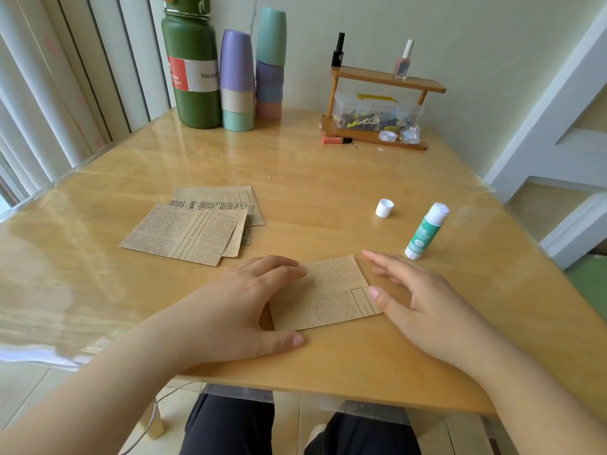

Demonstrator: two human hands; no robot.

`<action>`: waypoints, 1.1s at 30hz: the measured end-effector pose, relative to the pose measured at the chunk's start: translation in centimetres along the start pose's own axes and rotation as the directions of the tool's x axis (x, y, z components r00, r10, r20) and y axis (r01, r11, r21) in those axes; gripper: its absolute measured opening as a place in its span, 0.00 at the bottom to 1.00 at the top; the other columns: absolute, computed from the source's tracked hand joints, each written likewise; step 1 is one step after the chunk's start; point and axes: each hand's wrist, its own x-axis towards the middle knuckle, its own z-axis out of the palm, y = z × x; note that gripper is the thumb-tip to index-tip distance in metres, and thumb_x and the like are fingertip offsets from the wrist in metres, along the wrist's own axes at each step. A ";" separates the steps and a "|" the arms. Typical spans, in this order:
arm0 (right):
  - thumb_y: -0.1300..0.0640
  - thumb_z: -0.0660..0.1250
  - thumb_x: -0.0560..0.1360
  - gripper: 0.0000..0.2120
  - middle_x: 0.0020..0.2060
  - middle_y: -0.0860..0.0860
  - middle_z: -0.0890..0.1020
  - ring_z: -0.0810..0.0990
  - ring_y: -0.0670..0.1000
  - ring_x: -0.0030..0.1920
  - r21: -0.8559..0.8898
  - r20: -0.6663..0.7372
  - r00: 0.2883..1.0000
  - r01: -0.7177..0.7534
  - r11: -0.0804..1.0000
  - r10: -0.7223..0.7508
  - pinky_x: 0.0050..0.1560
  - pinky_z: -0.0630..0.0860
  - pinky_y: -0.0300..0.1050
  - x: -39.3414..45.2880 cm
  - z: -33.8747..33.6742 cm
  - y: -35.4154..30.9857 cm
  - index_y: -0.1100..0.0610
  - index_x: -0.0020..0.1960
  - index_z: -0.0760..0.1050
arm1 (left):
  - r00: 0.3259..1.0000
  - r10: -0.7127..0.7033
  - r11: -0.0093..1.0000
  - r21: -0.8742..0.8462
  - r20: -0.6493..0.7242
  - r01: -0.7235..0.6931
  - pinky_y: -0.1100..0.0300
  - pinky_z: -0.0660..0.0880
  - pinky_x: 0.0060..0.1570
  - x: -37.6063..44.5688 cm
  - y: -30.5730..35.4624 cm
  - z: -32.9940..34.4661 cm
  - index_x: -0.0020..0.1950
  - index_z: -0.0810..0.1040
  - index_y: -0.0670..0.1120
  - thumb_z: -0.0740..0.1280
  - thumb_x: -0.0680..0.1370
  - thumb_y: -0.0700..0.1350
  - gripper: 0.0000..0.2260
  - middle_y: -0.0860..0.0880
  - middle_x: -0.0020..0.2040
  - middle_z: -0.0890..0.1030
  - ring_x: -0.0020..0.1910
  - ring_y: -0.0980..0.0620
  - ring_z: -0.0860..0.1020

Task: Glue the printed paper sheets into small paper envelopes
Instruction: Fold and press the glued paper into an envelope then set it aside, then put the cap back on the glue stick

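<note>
A folded sheet of printed kraft paper (pixel 331 292) lies flat near the front edge of the wooden table (pixel 328 362), between the two hands. The left hand (pixel 249 303) rests palm down on the sheet's left part, fingers straight and close together, thumb stretched along the table just before the sheet's near edge; it covers the sheet's left margin. The right hand (pixel 423 300) hovers or rests at the sheet's right edge, fingers loosely spread and extended, thumb tip just beside the lower right corner; whether it touches the paper cannot be told. Neither hand pinches anything.

Left and farther back lies a loose stack of printed sheets (pixel 193 224), overlapping one another and fanned slightly, well apart from the folded sheet. To the right stands an uncapped glue stick (pixel 425 231), green label, leaning in the wide-angle view, just beyond the right fingertips. Its white cap (pixel 384 207) lies open-end up on the table, near the stick but apart from it.

At the back edge, against the wall: a green vacuum flask (pixel 192 70); two stacks of inverted pastel cups (pixel 251 77) beside it; and a small wooden rack (pixel 377 106). The rack's upper shelf carries two nail polish bottles (pixel 402 62); beneath sits a clear plastic box (pixel 371 110) of small items. An orange marker (pixel 335 140) lies in front of the rack. The path between the hands and the stack is unobstructed.
</note>
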 end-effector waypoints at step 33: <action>0.54 0.74 0.68 0.25 0.57 0.54 0.72 0.73 0.54 0.55 0.120 -0.571 0.693 -0.461 0.879 0.441 0.55 0.69 0.45 0.1 -2.6 3.2 0.58 0.60 0.69 | 0.600 -0.765 0.598 -0.604 -0.233 0.527 0.62 0.70 0.28 1.2 -6.7 -6.0 0.52 0.76 0.44 0.71 0.74 0.43 0.09 0.48 0.43 0.79 0.37 0.51 0.77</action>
